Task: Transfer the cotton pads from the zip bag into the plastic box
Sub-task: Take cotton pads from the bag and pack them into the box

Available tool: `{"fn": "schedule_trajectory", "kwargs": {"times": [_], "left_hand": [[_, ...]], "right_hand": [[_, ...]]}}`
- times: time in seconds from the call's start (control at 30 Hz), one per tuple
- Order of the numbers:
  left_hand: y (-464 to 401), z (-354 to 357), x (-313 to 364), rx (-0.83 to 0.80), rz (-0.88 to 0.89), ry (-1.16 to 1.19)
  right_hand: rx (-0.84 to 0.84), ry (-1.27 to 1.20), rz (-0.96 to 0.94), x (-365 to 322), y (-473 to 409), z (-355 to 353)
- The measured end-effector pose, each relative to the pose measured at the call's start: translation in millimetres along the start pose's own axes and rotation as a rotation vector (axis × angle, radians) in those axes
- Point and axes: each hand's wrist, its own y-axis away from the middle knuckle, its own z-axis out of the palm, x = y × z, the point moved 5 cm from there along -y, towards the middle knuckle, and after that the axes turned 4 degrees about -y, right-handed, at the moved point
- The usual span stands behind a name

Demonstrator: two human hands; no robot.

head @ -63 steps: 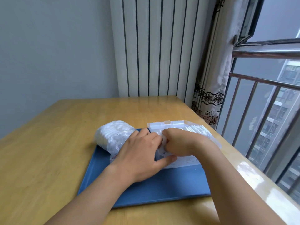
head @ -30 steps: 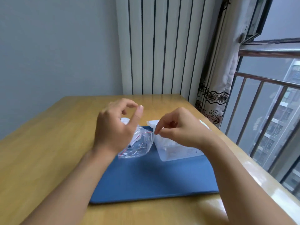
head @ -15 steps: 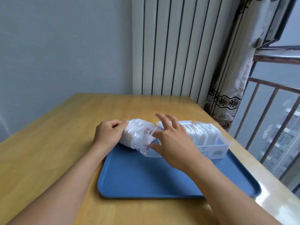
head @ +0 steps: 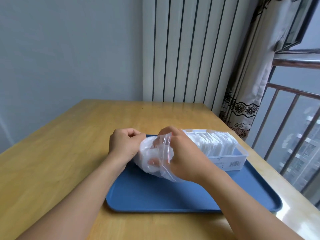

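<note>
A clear zip bag (head: 152, 158) with white cotton pads inside lies on the blue tray (head: 155, 196). My left hand (head: 123, 147) grips the bag's far left end with curled fingers. My right hand (head: 183, 156) reaches into the bag's mouth, its fingers showing through the plastic around the pads. Just right of the bag stands the clear plastic box (head: 230, 159), lid open, holding a row of upright cotton pads (head: 216, 144).
The tray sits on a wooden table (head: 60, 153) whose right edge runs along a window with metal bars (head: 285, 135). A white radiator (head: 181, 49) and a patterned curtain (head: 242, 101) stand behind the table.
My right hand went from resting flat over the bag's mouth to reaching inside it. My left hand tightened its hold on the bag's far end.
</note>
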Motion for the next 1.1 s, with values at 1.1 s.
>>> {"fn": "schedule_trajectory", "kwargs": {"times": [1.1], "left_hand": [[-9, -34, 9, 0.352, 0.179, -0.322]], "right_hand": [[0.288, -1.118, 0.291, 39, 2, -67]]}}
